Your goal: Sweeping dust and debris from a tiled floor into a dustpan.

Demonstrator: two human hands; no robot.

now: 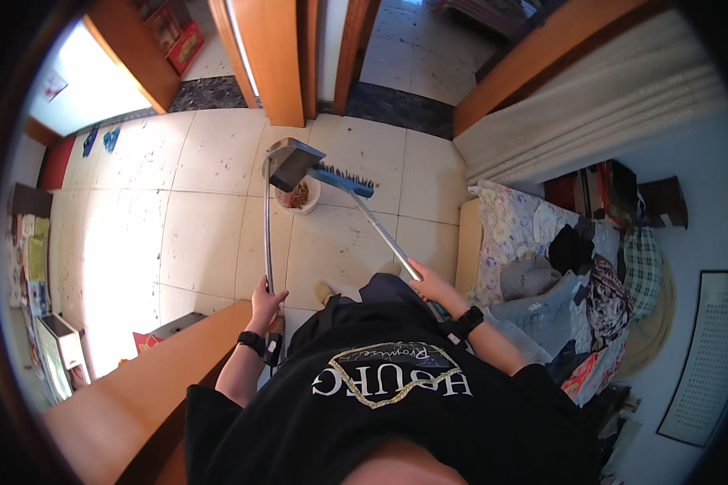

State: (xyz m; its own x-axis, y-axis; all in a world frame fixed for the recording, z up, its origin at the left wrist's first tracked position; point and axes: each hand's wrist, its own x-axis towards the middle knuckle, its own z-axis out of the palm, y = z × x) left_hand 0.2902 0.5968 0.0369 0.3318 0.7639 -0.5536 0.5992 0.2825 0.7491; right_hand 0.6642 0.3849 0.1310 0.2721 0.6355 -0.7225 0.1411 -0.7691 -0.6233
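Note:
My left hand (pixel 268 301) grips the metal handle of a long-handled dustpan (pixel 292 167). The pan is tilted above a white plastic bucket (pixel 308 205) and hides part of its rim. Brown debris (pixel 298 195) shows inside the bucket. Around the silver handle of a broom (pixel 381 229), my right hand (pixel 432 284) is closed. The broom's blue head (pixel 343 180) has dark bristles turned away from me, and its left end is at the pan's lip; I cannot tell whether they touch.
Dark specks lie scattered over the pale floor tiles (pixel 212 157). A wooden cabinet (pixel 158 388) stands close on my left. At right is a bed (pixel 491 224) heaped with clothes (pixel 528 279). Wooden door frames (pixel 285 60) rise ahead. Blue slippers (pixel 110 139) lie far left.

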